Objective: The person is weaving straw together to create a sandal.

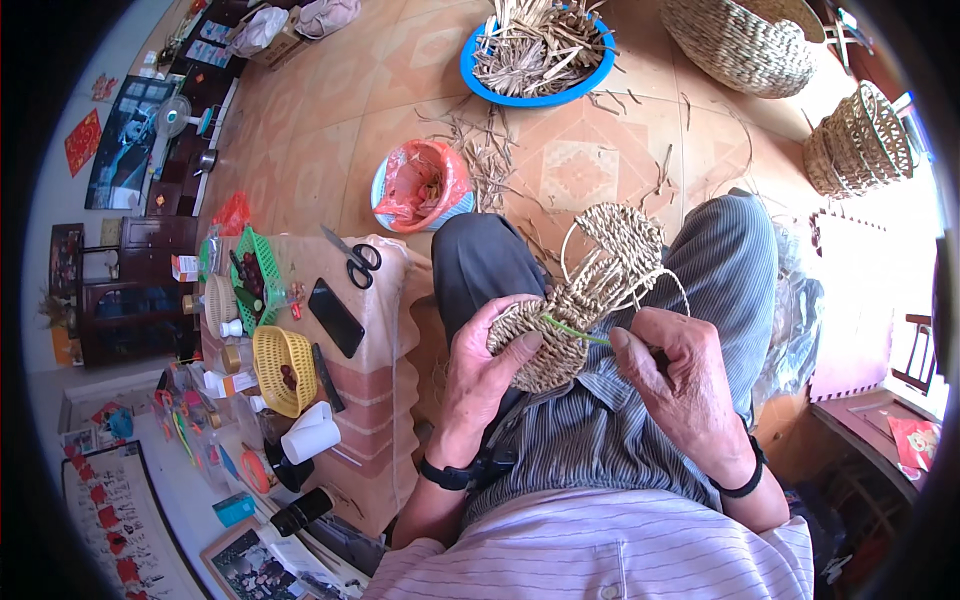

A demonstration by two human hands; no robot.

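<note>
A woven straw piece (545,372) rests over my lap, with a rounded pad at each end and a narrower corded middle. My left hand (487,368) grips the near pad at its left edge, thumb on top. From this pad a thin green strip (575,331) runs right to my right hand (680,375), whose thumb and fingers are pinched together on its end. The fingertips are partly hidden. A loop of straw cord (683,290) curves out beside the middle, and the far pad (625,232) lies between my knees.
A cloth-covered table (375,400) at left holds scissors (362,265), a phone (336,318) and a yellow basket (283,370). Ahead stand a lined bin (422,188) and a blue basin (540,98) of dry straw. Woven baskets (858,140) are at far right.
</note>
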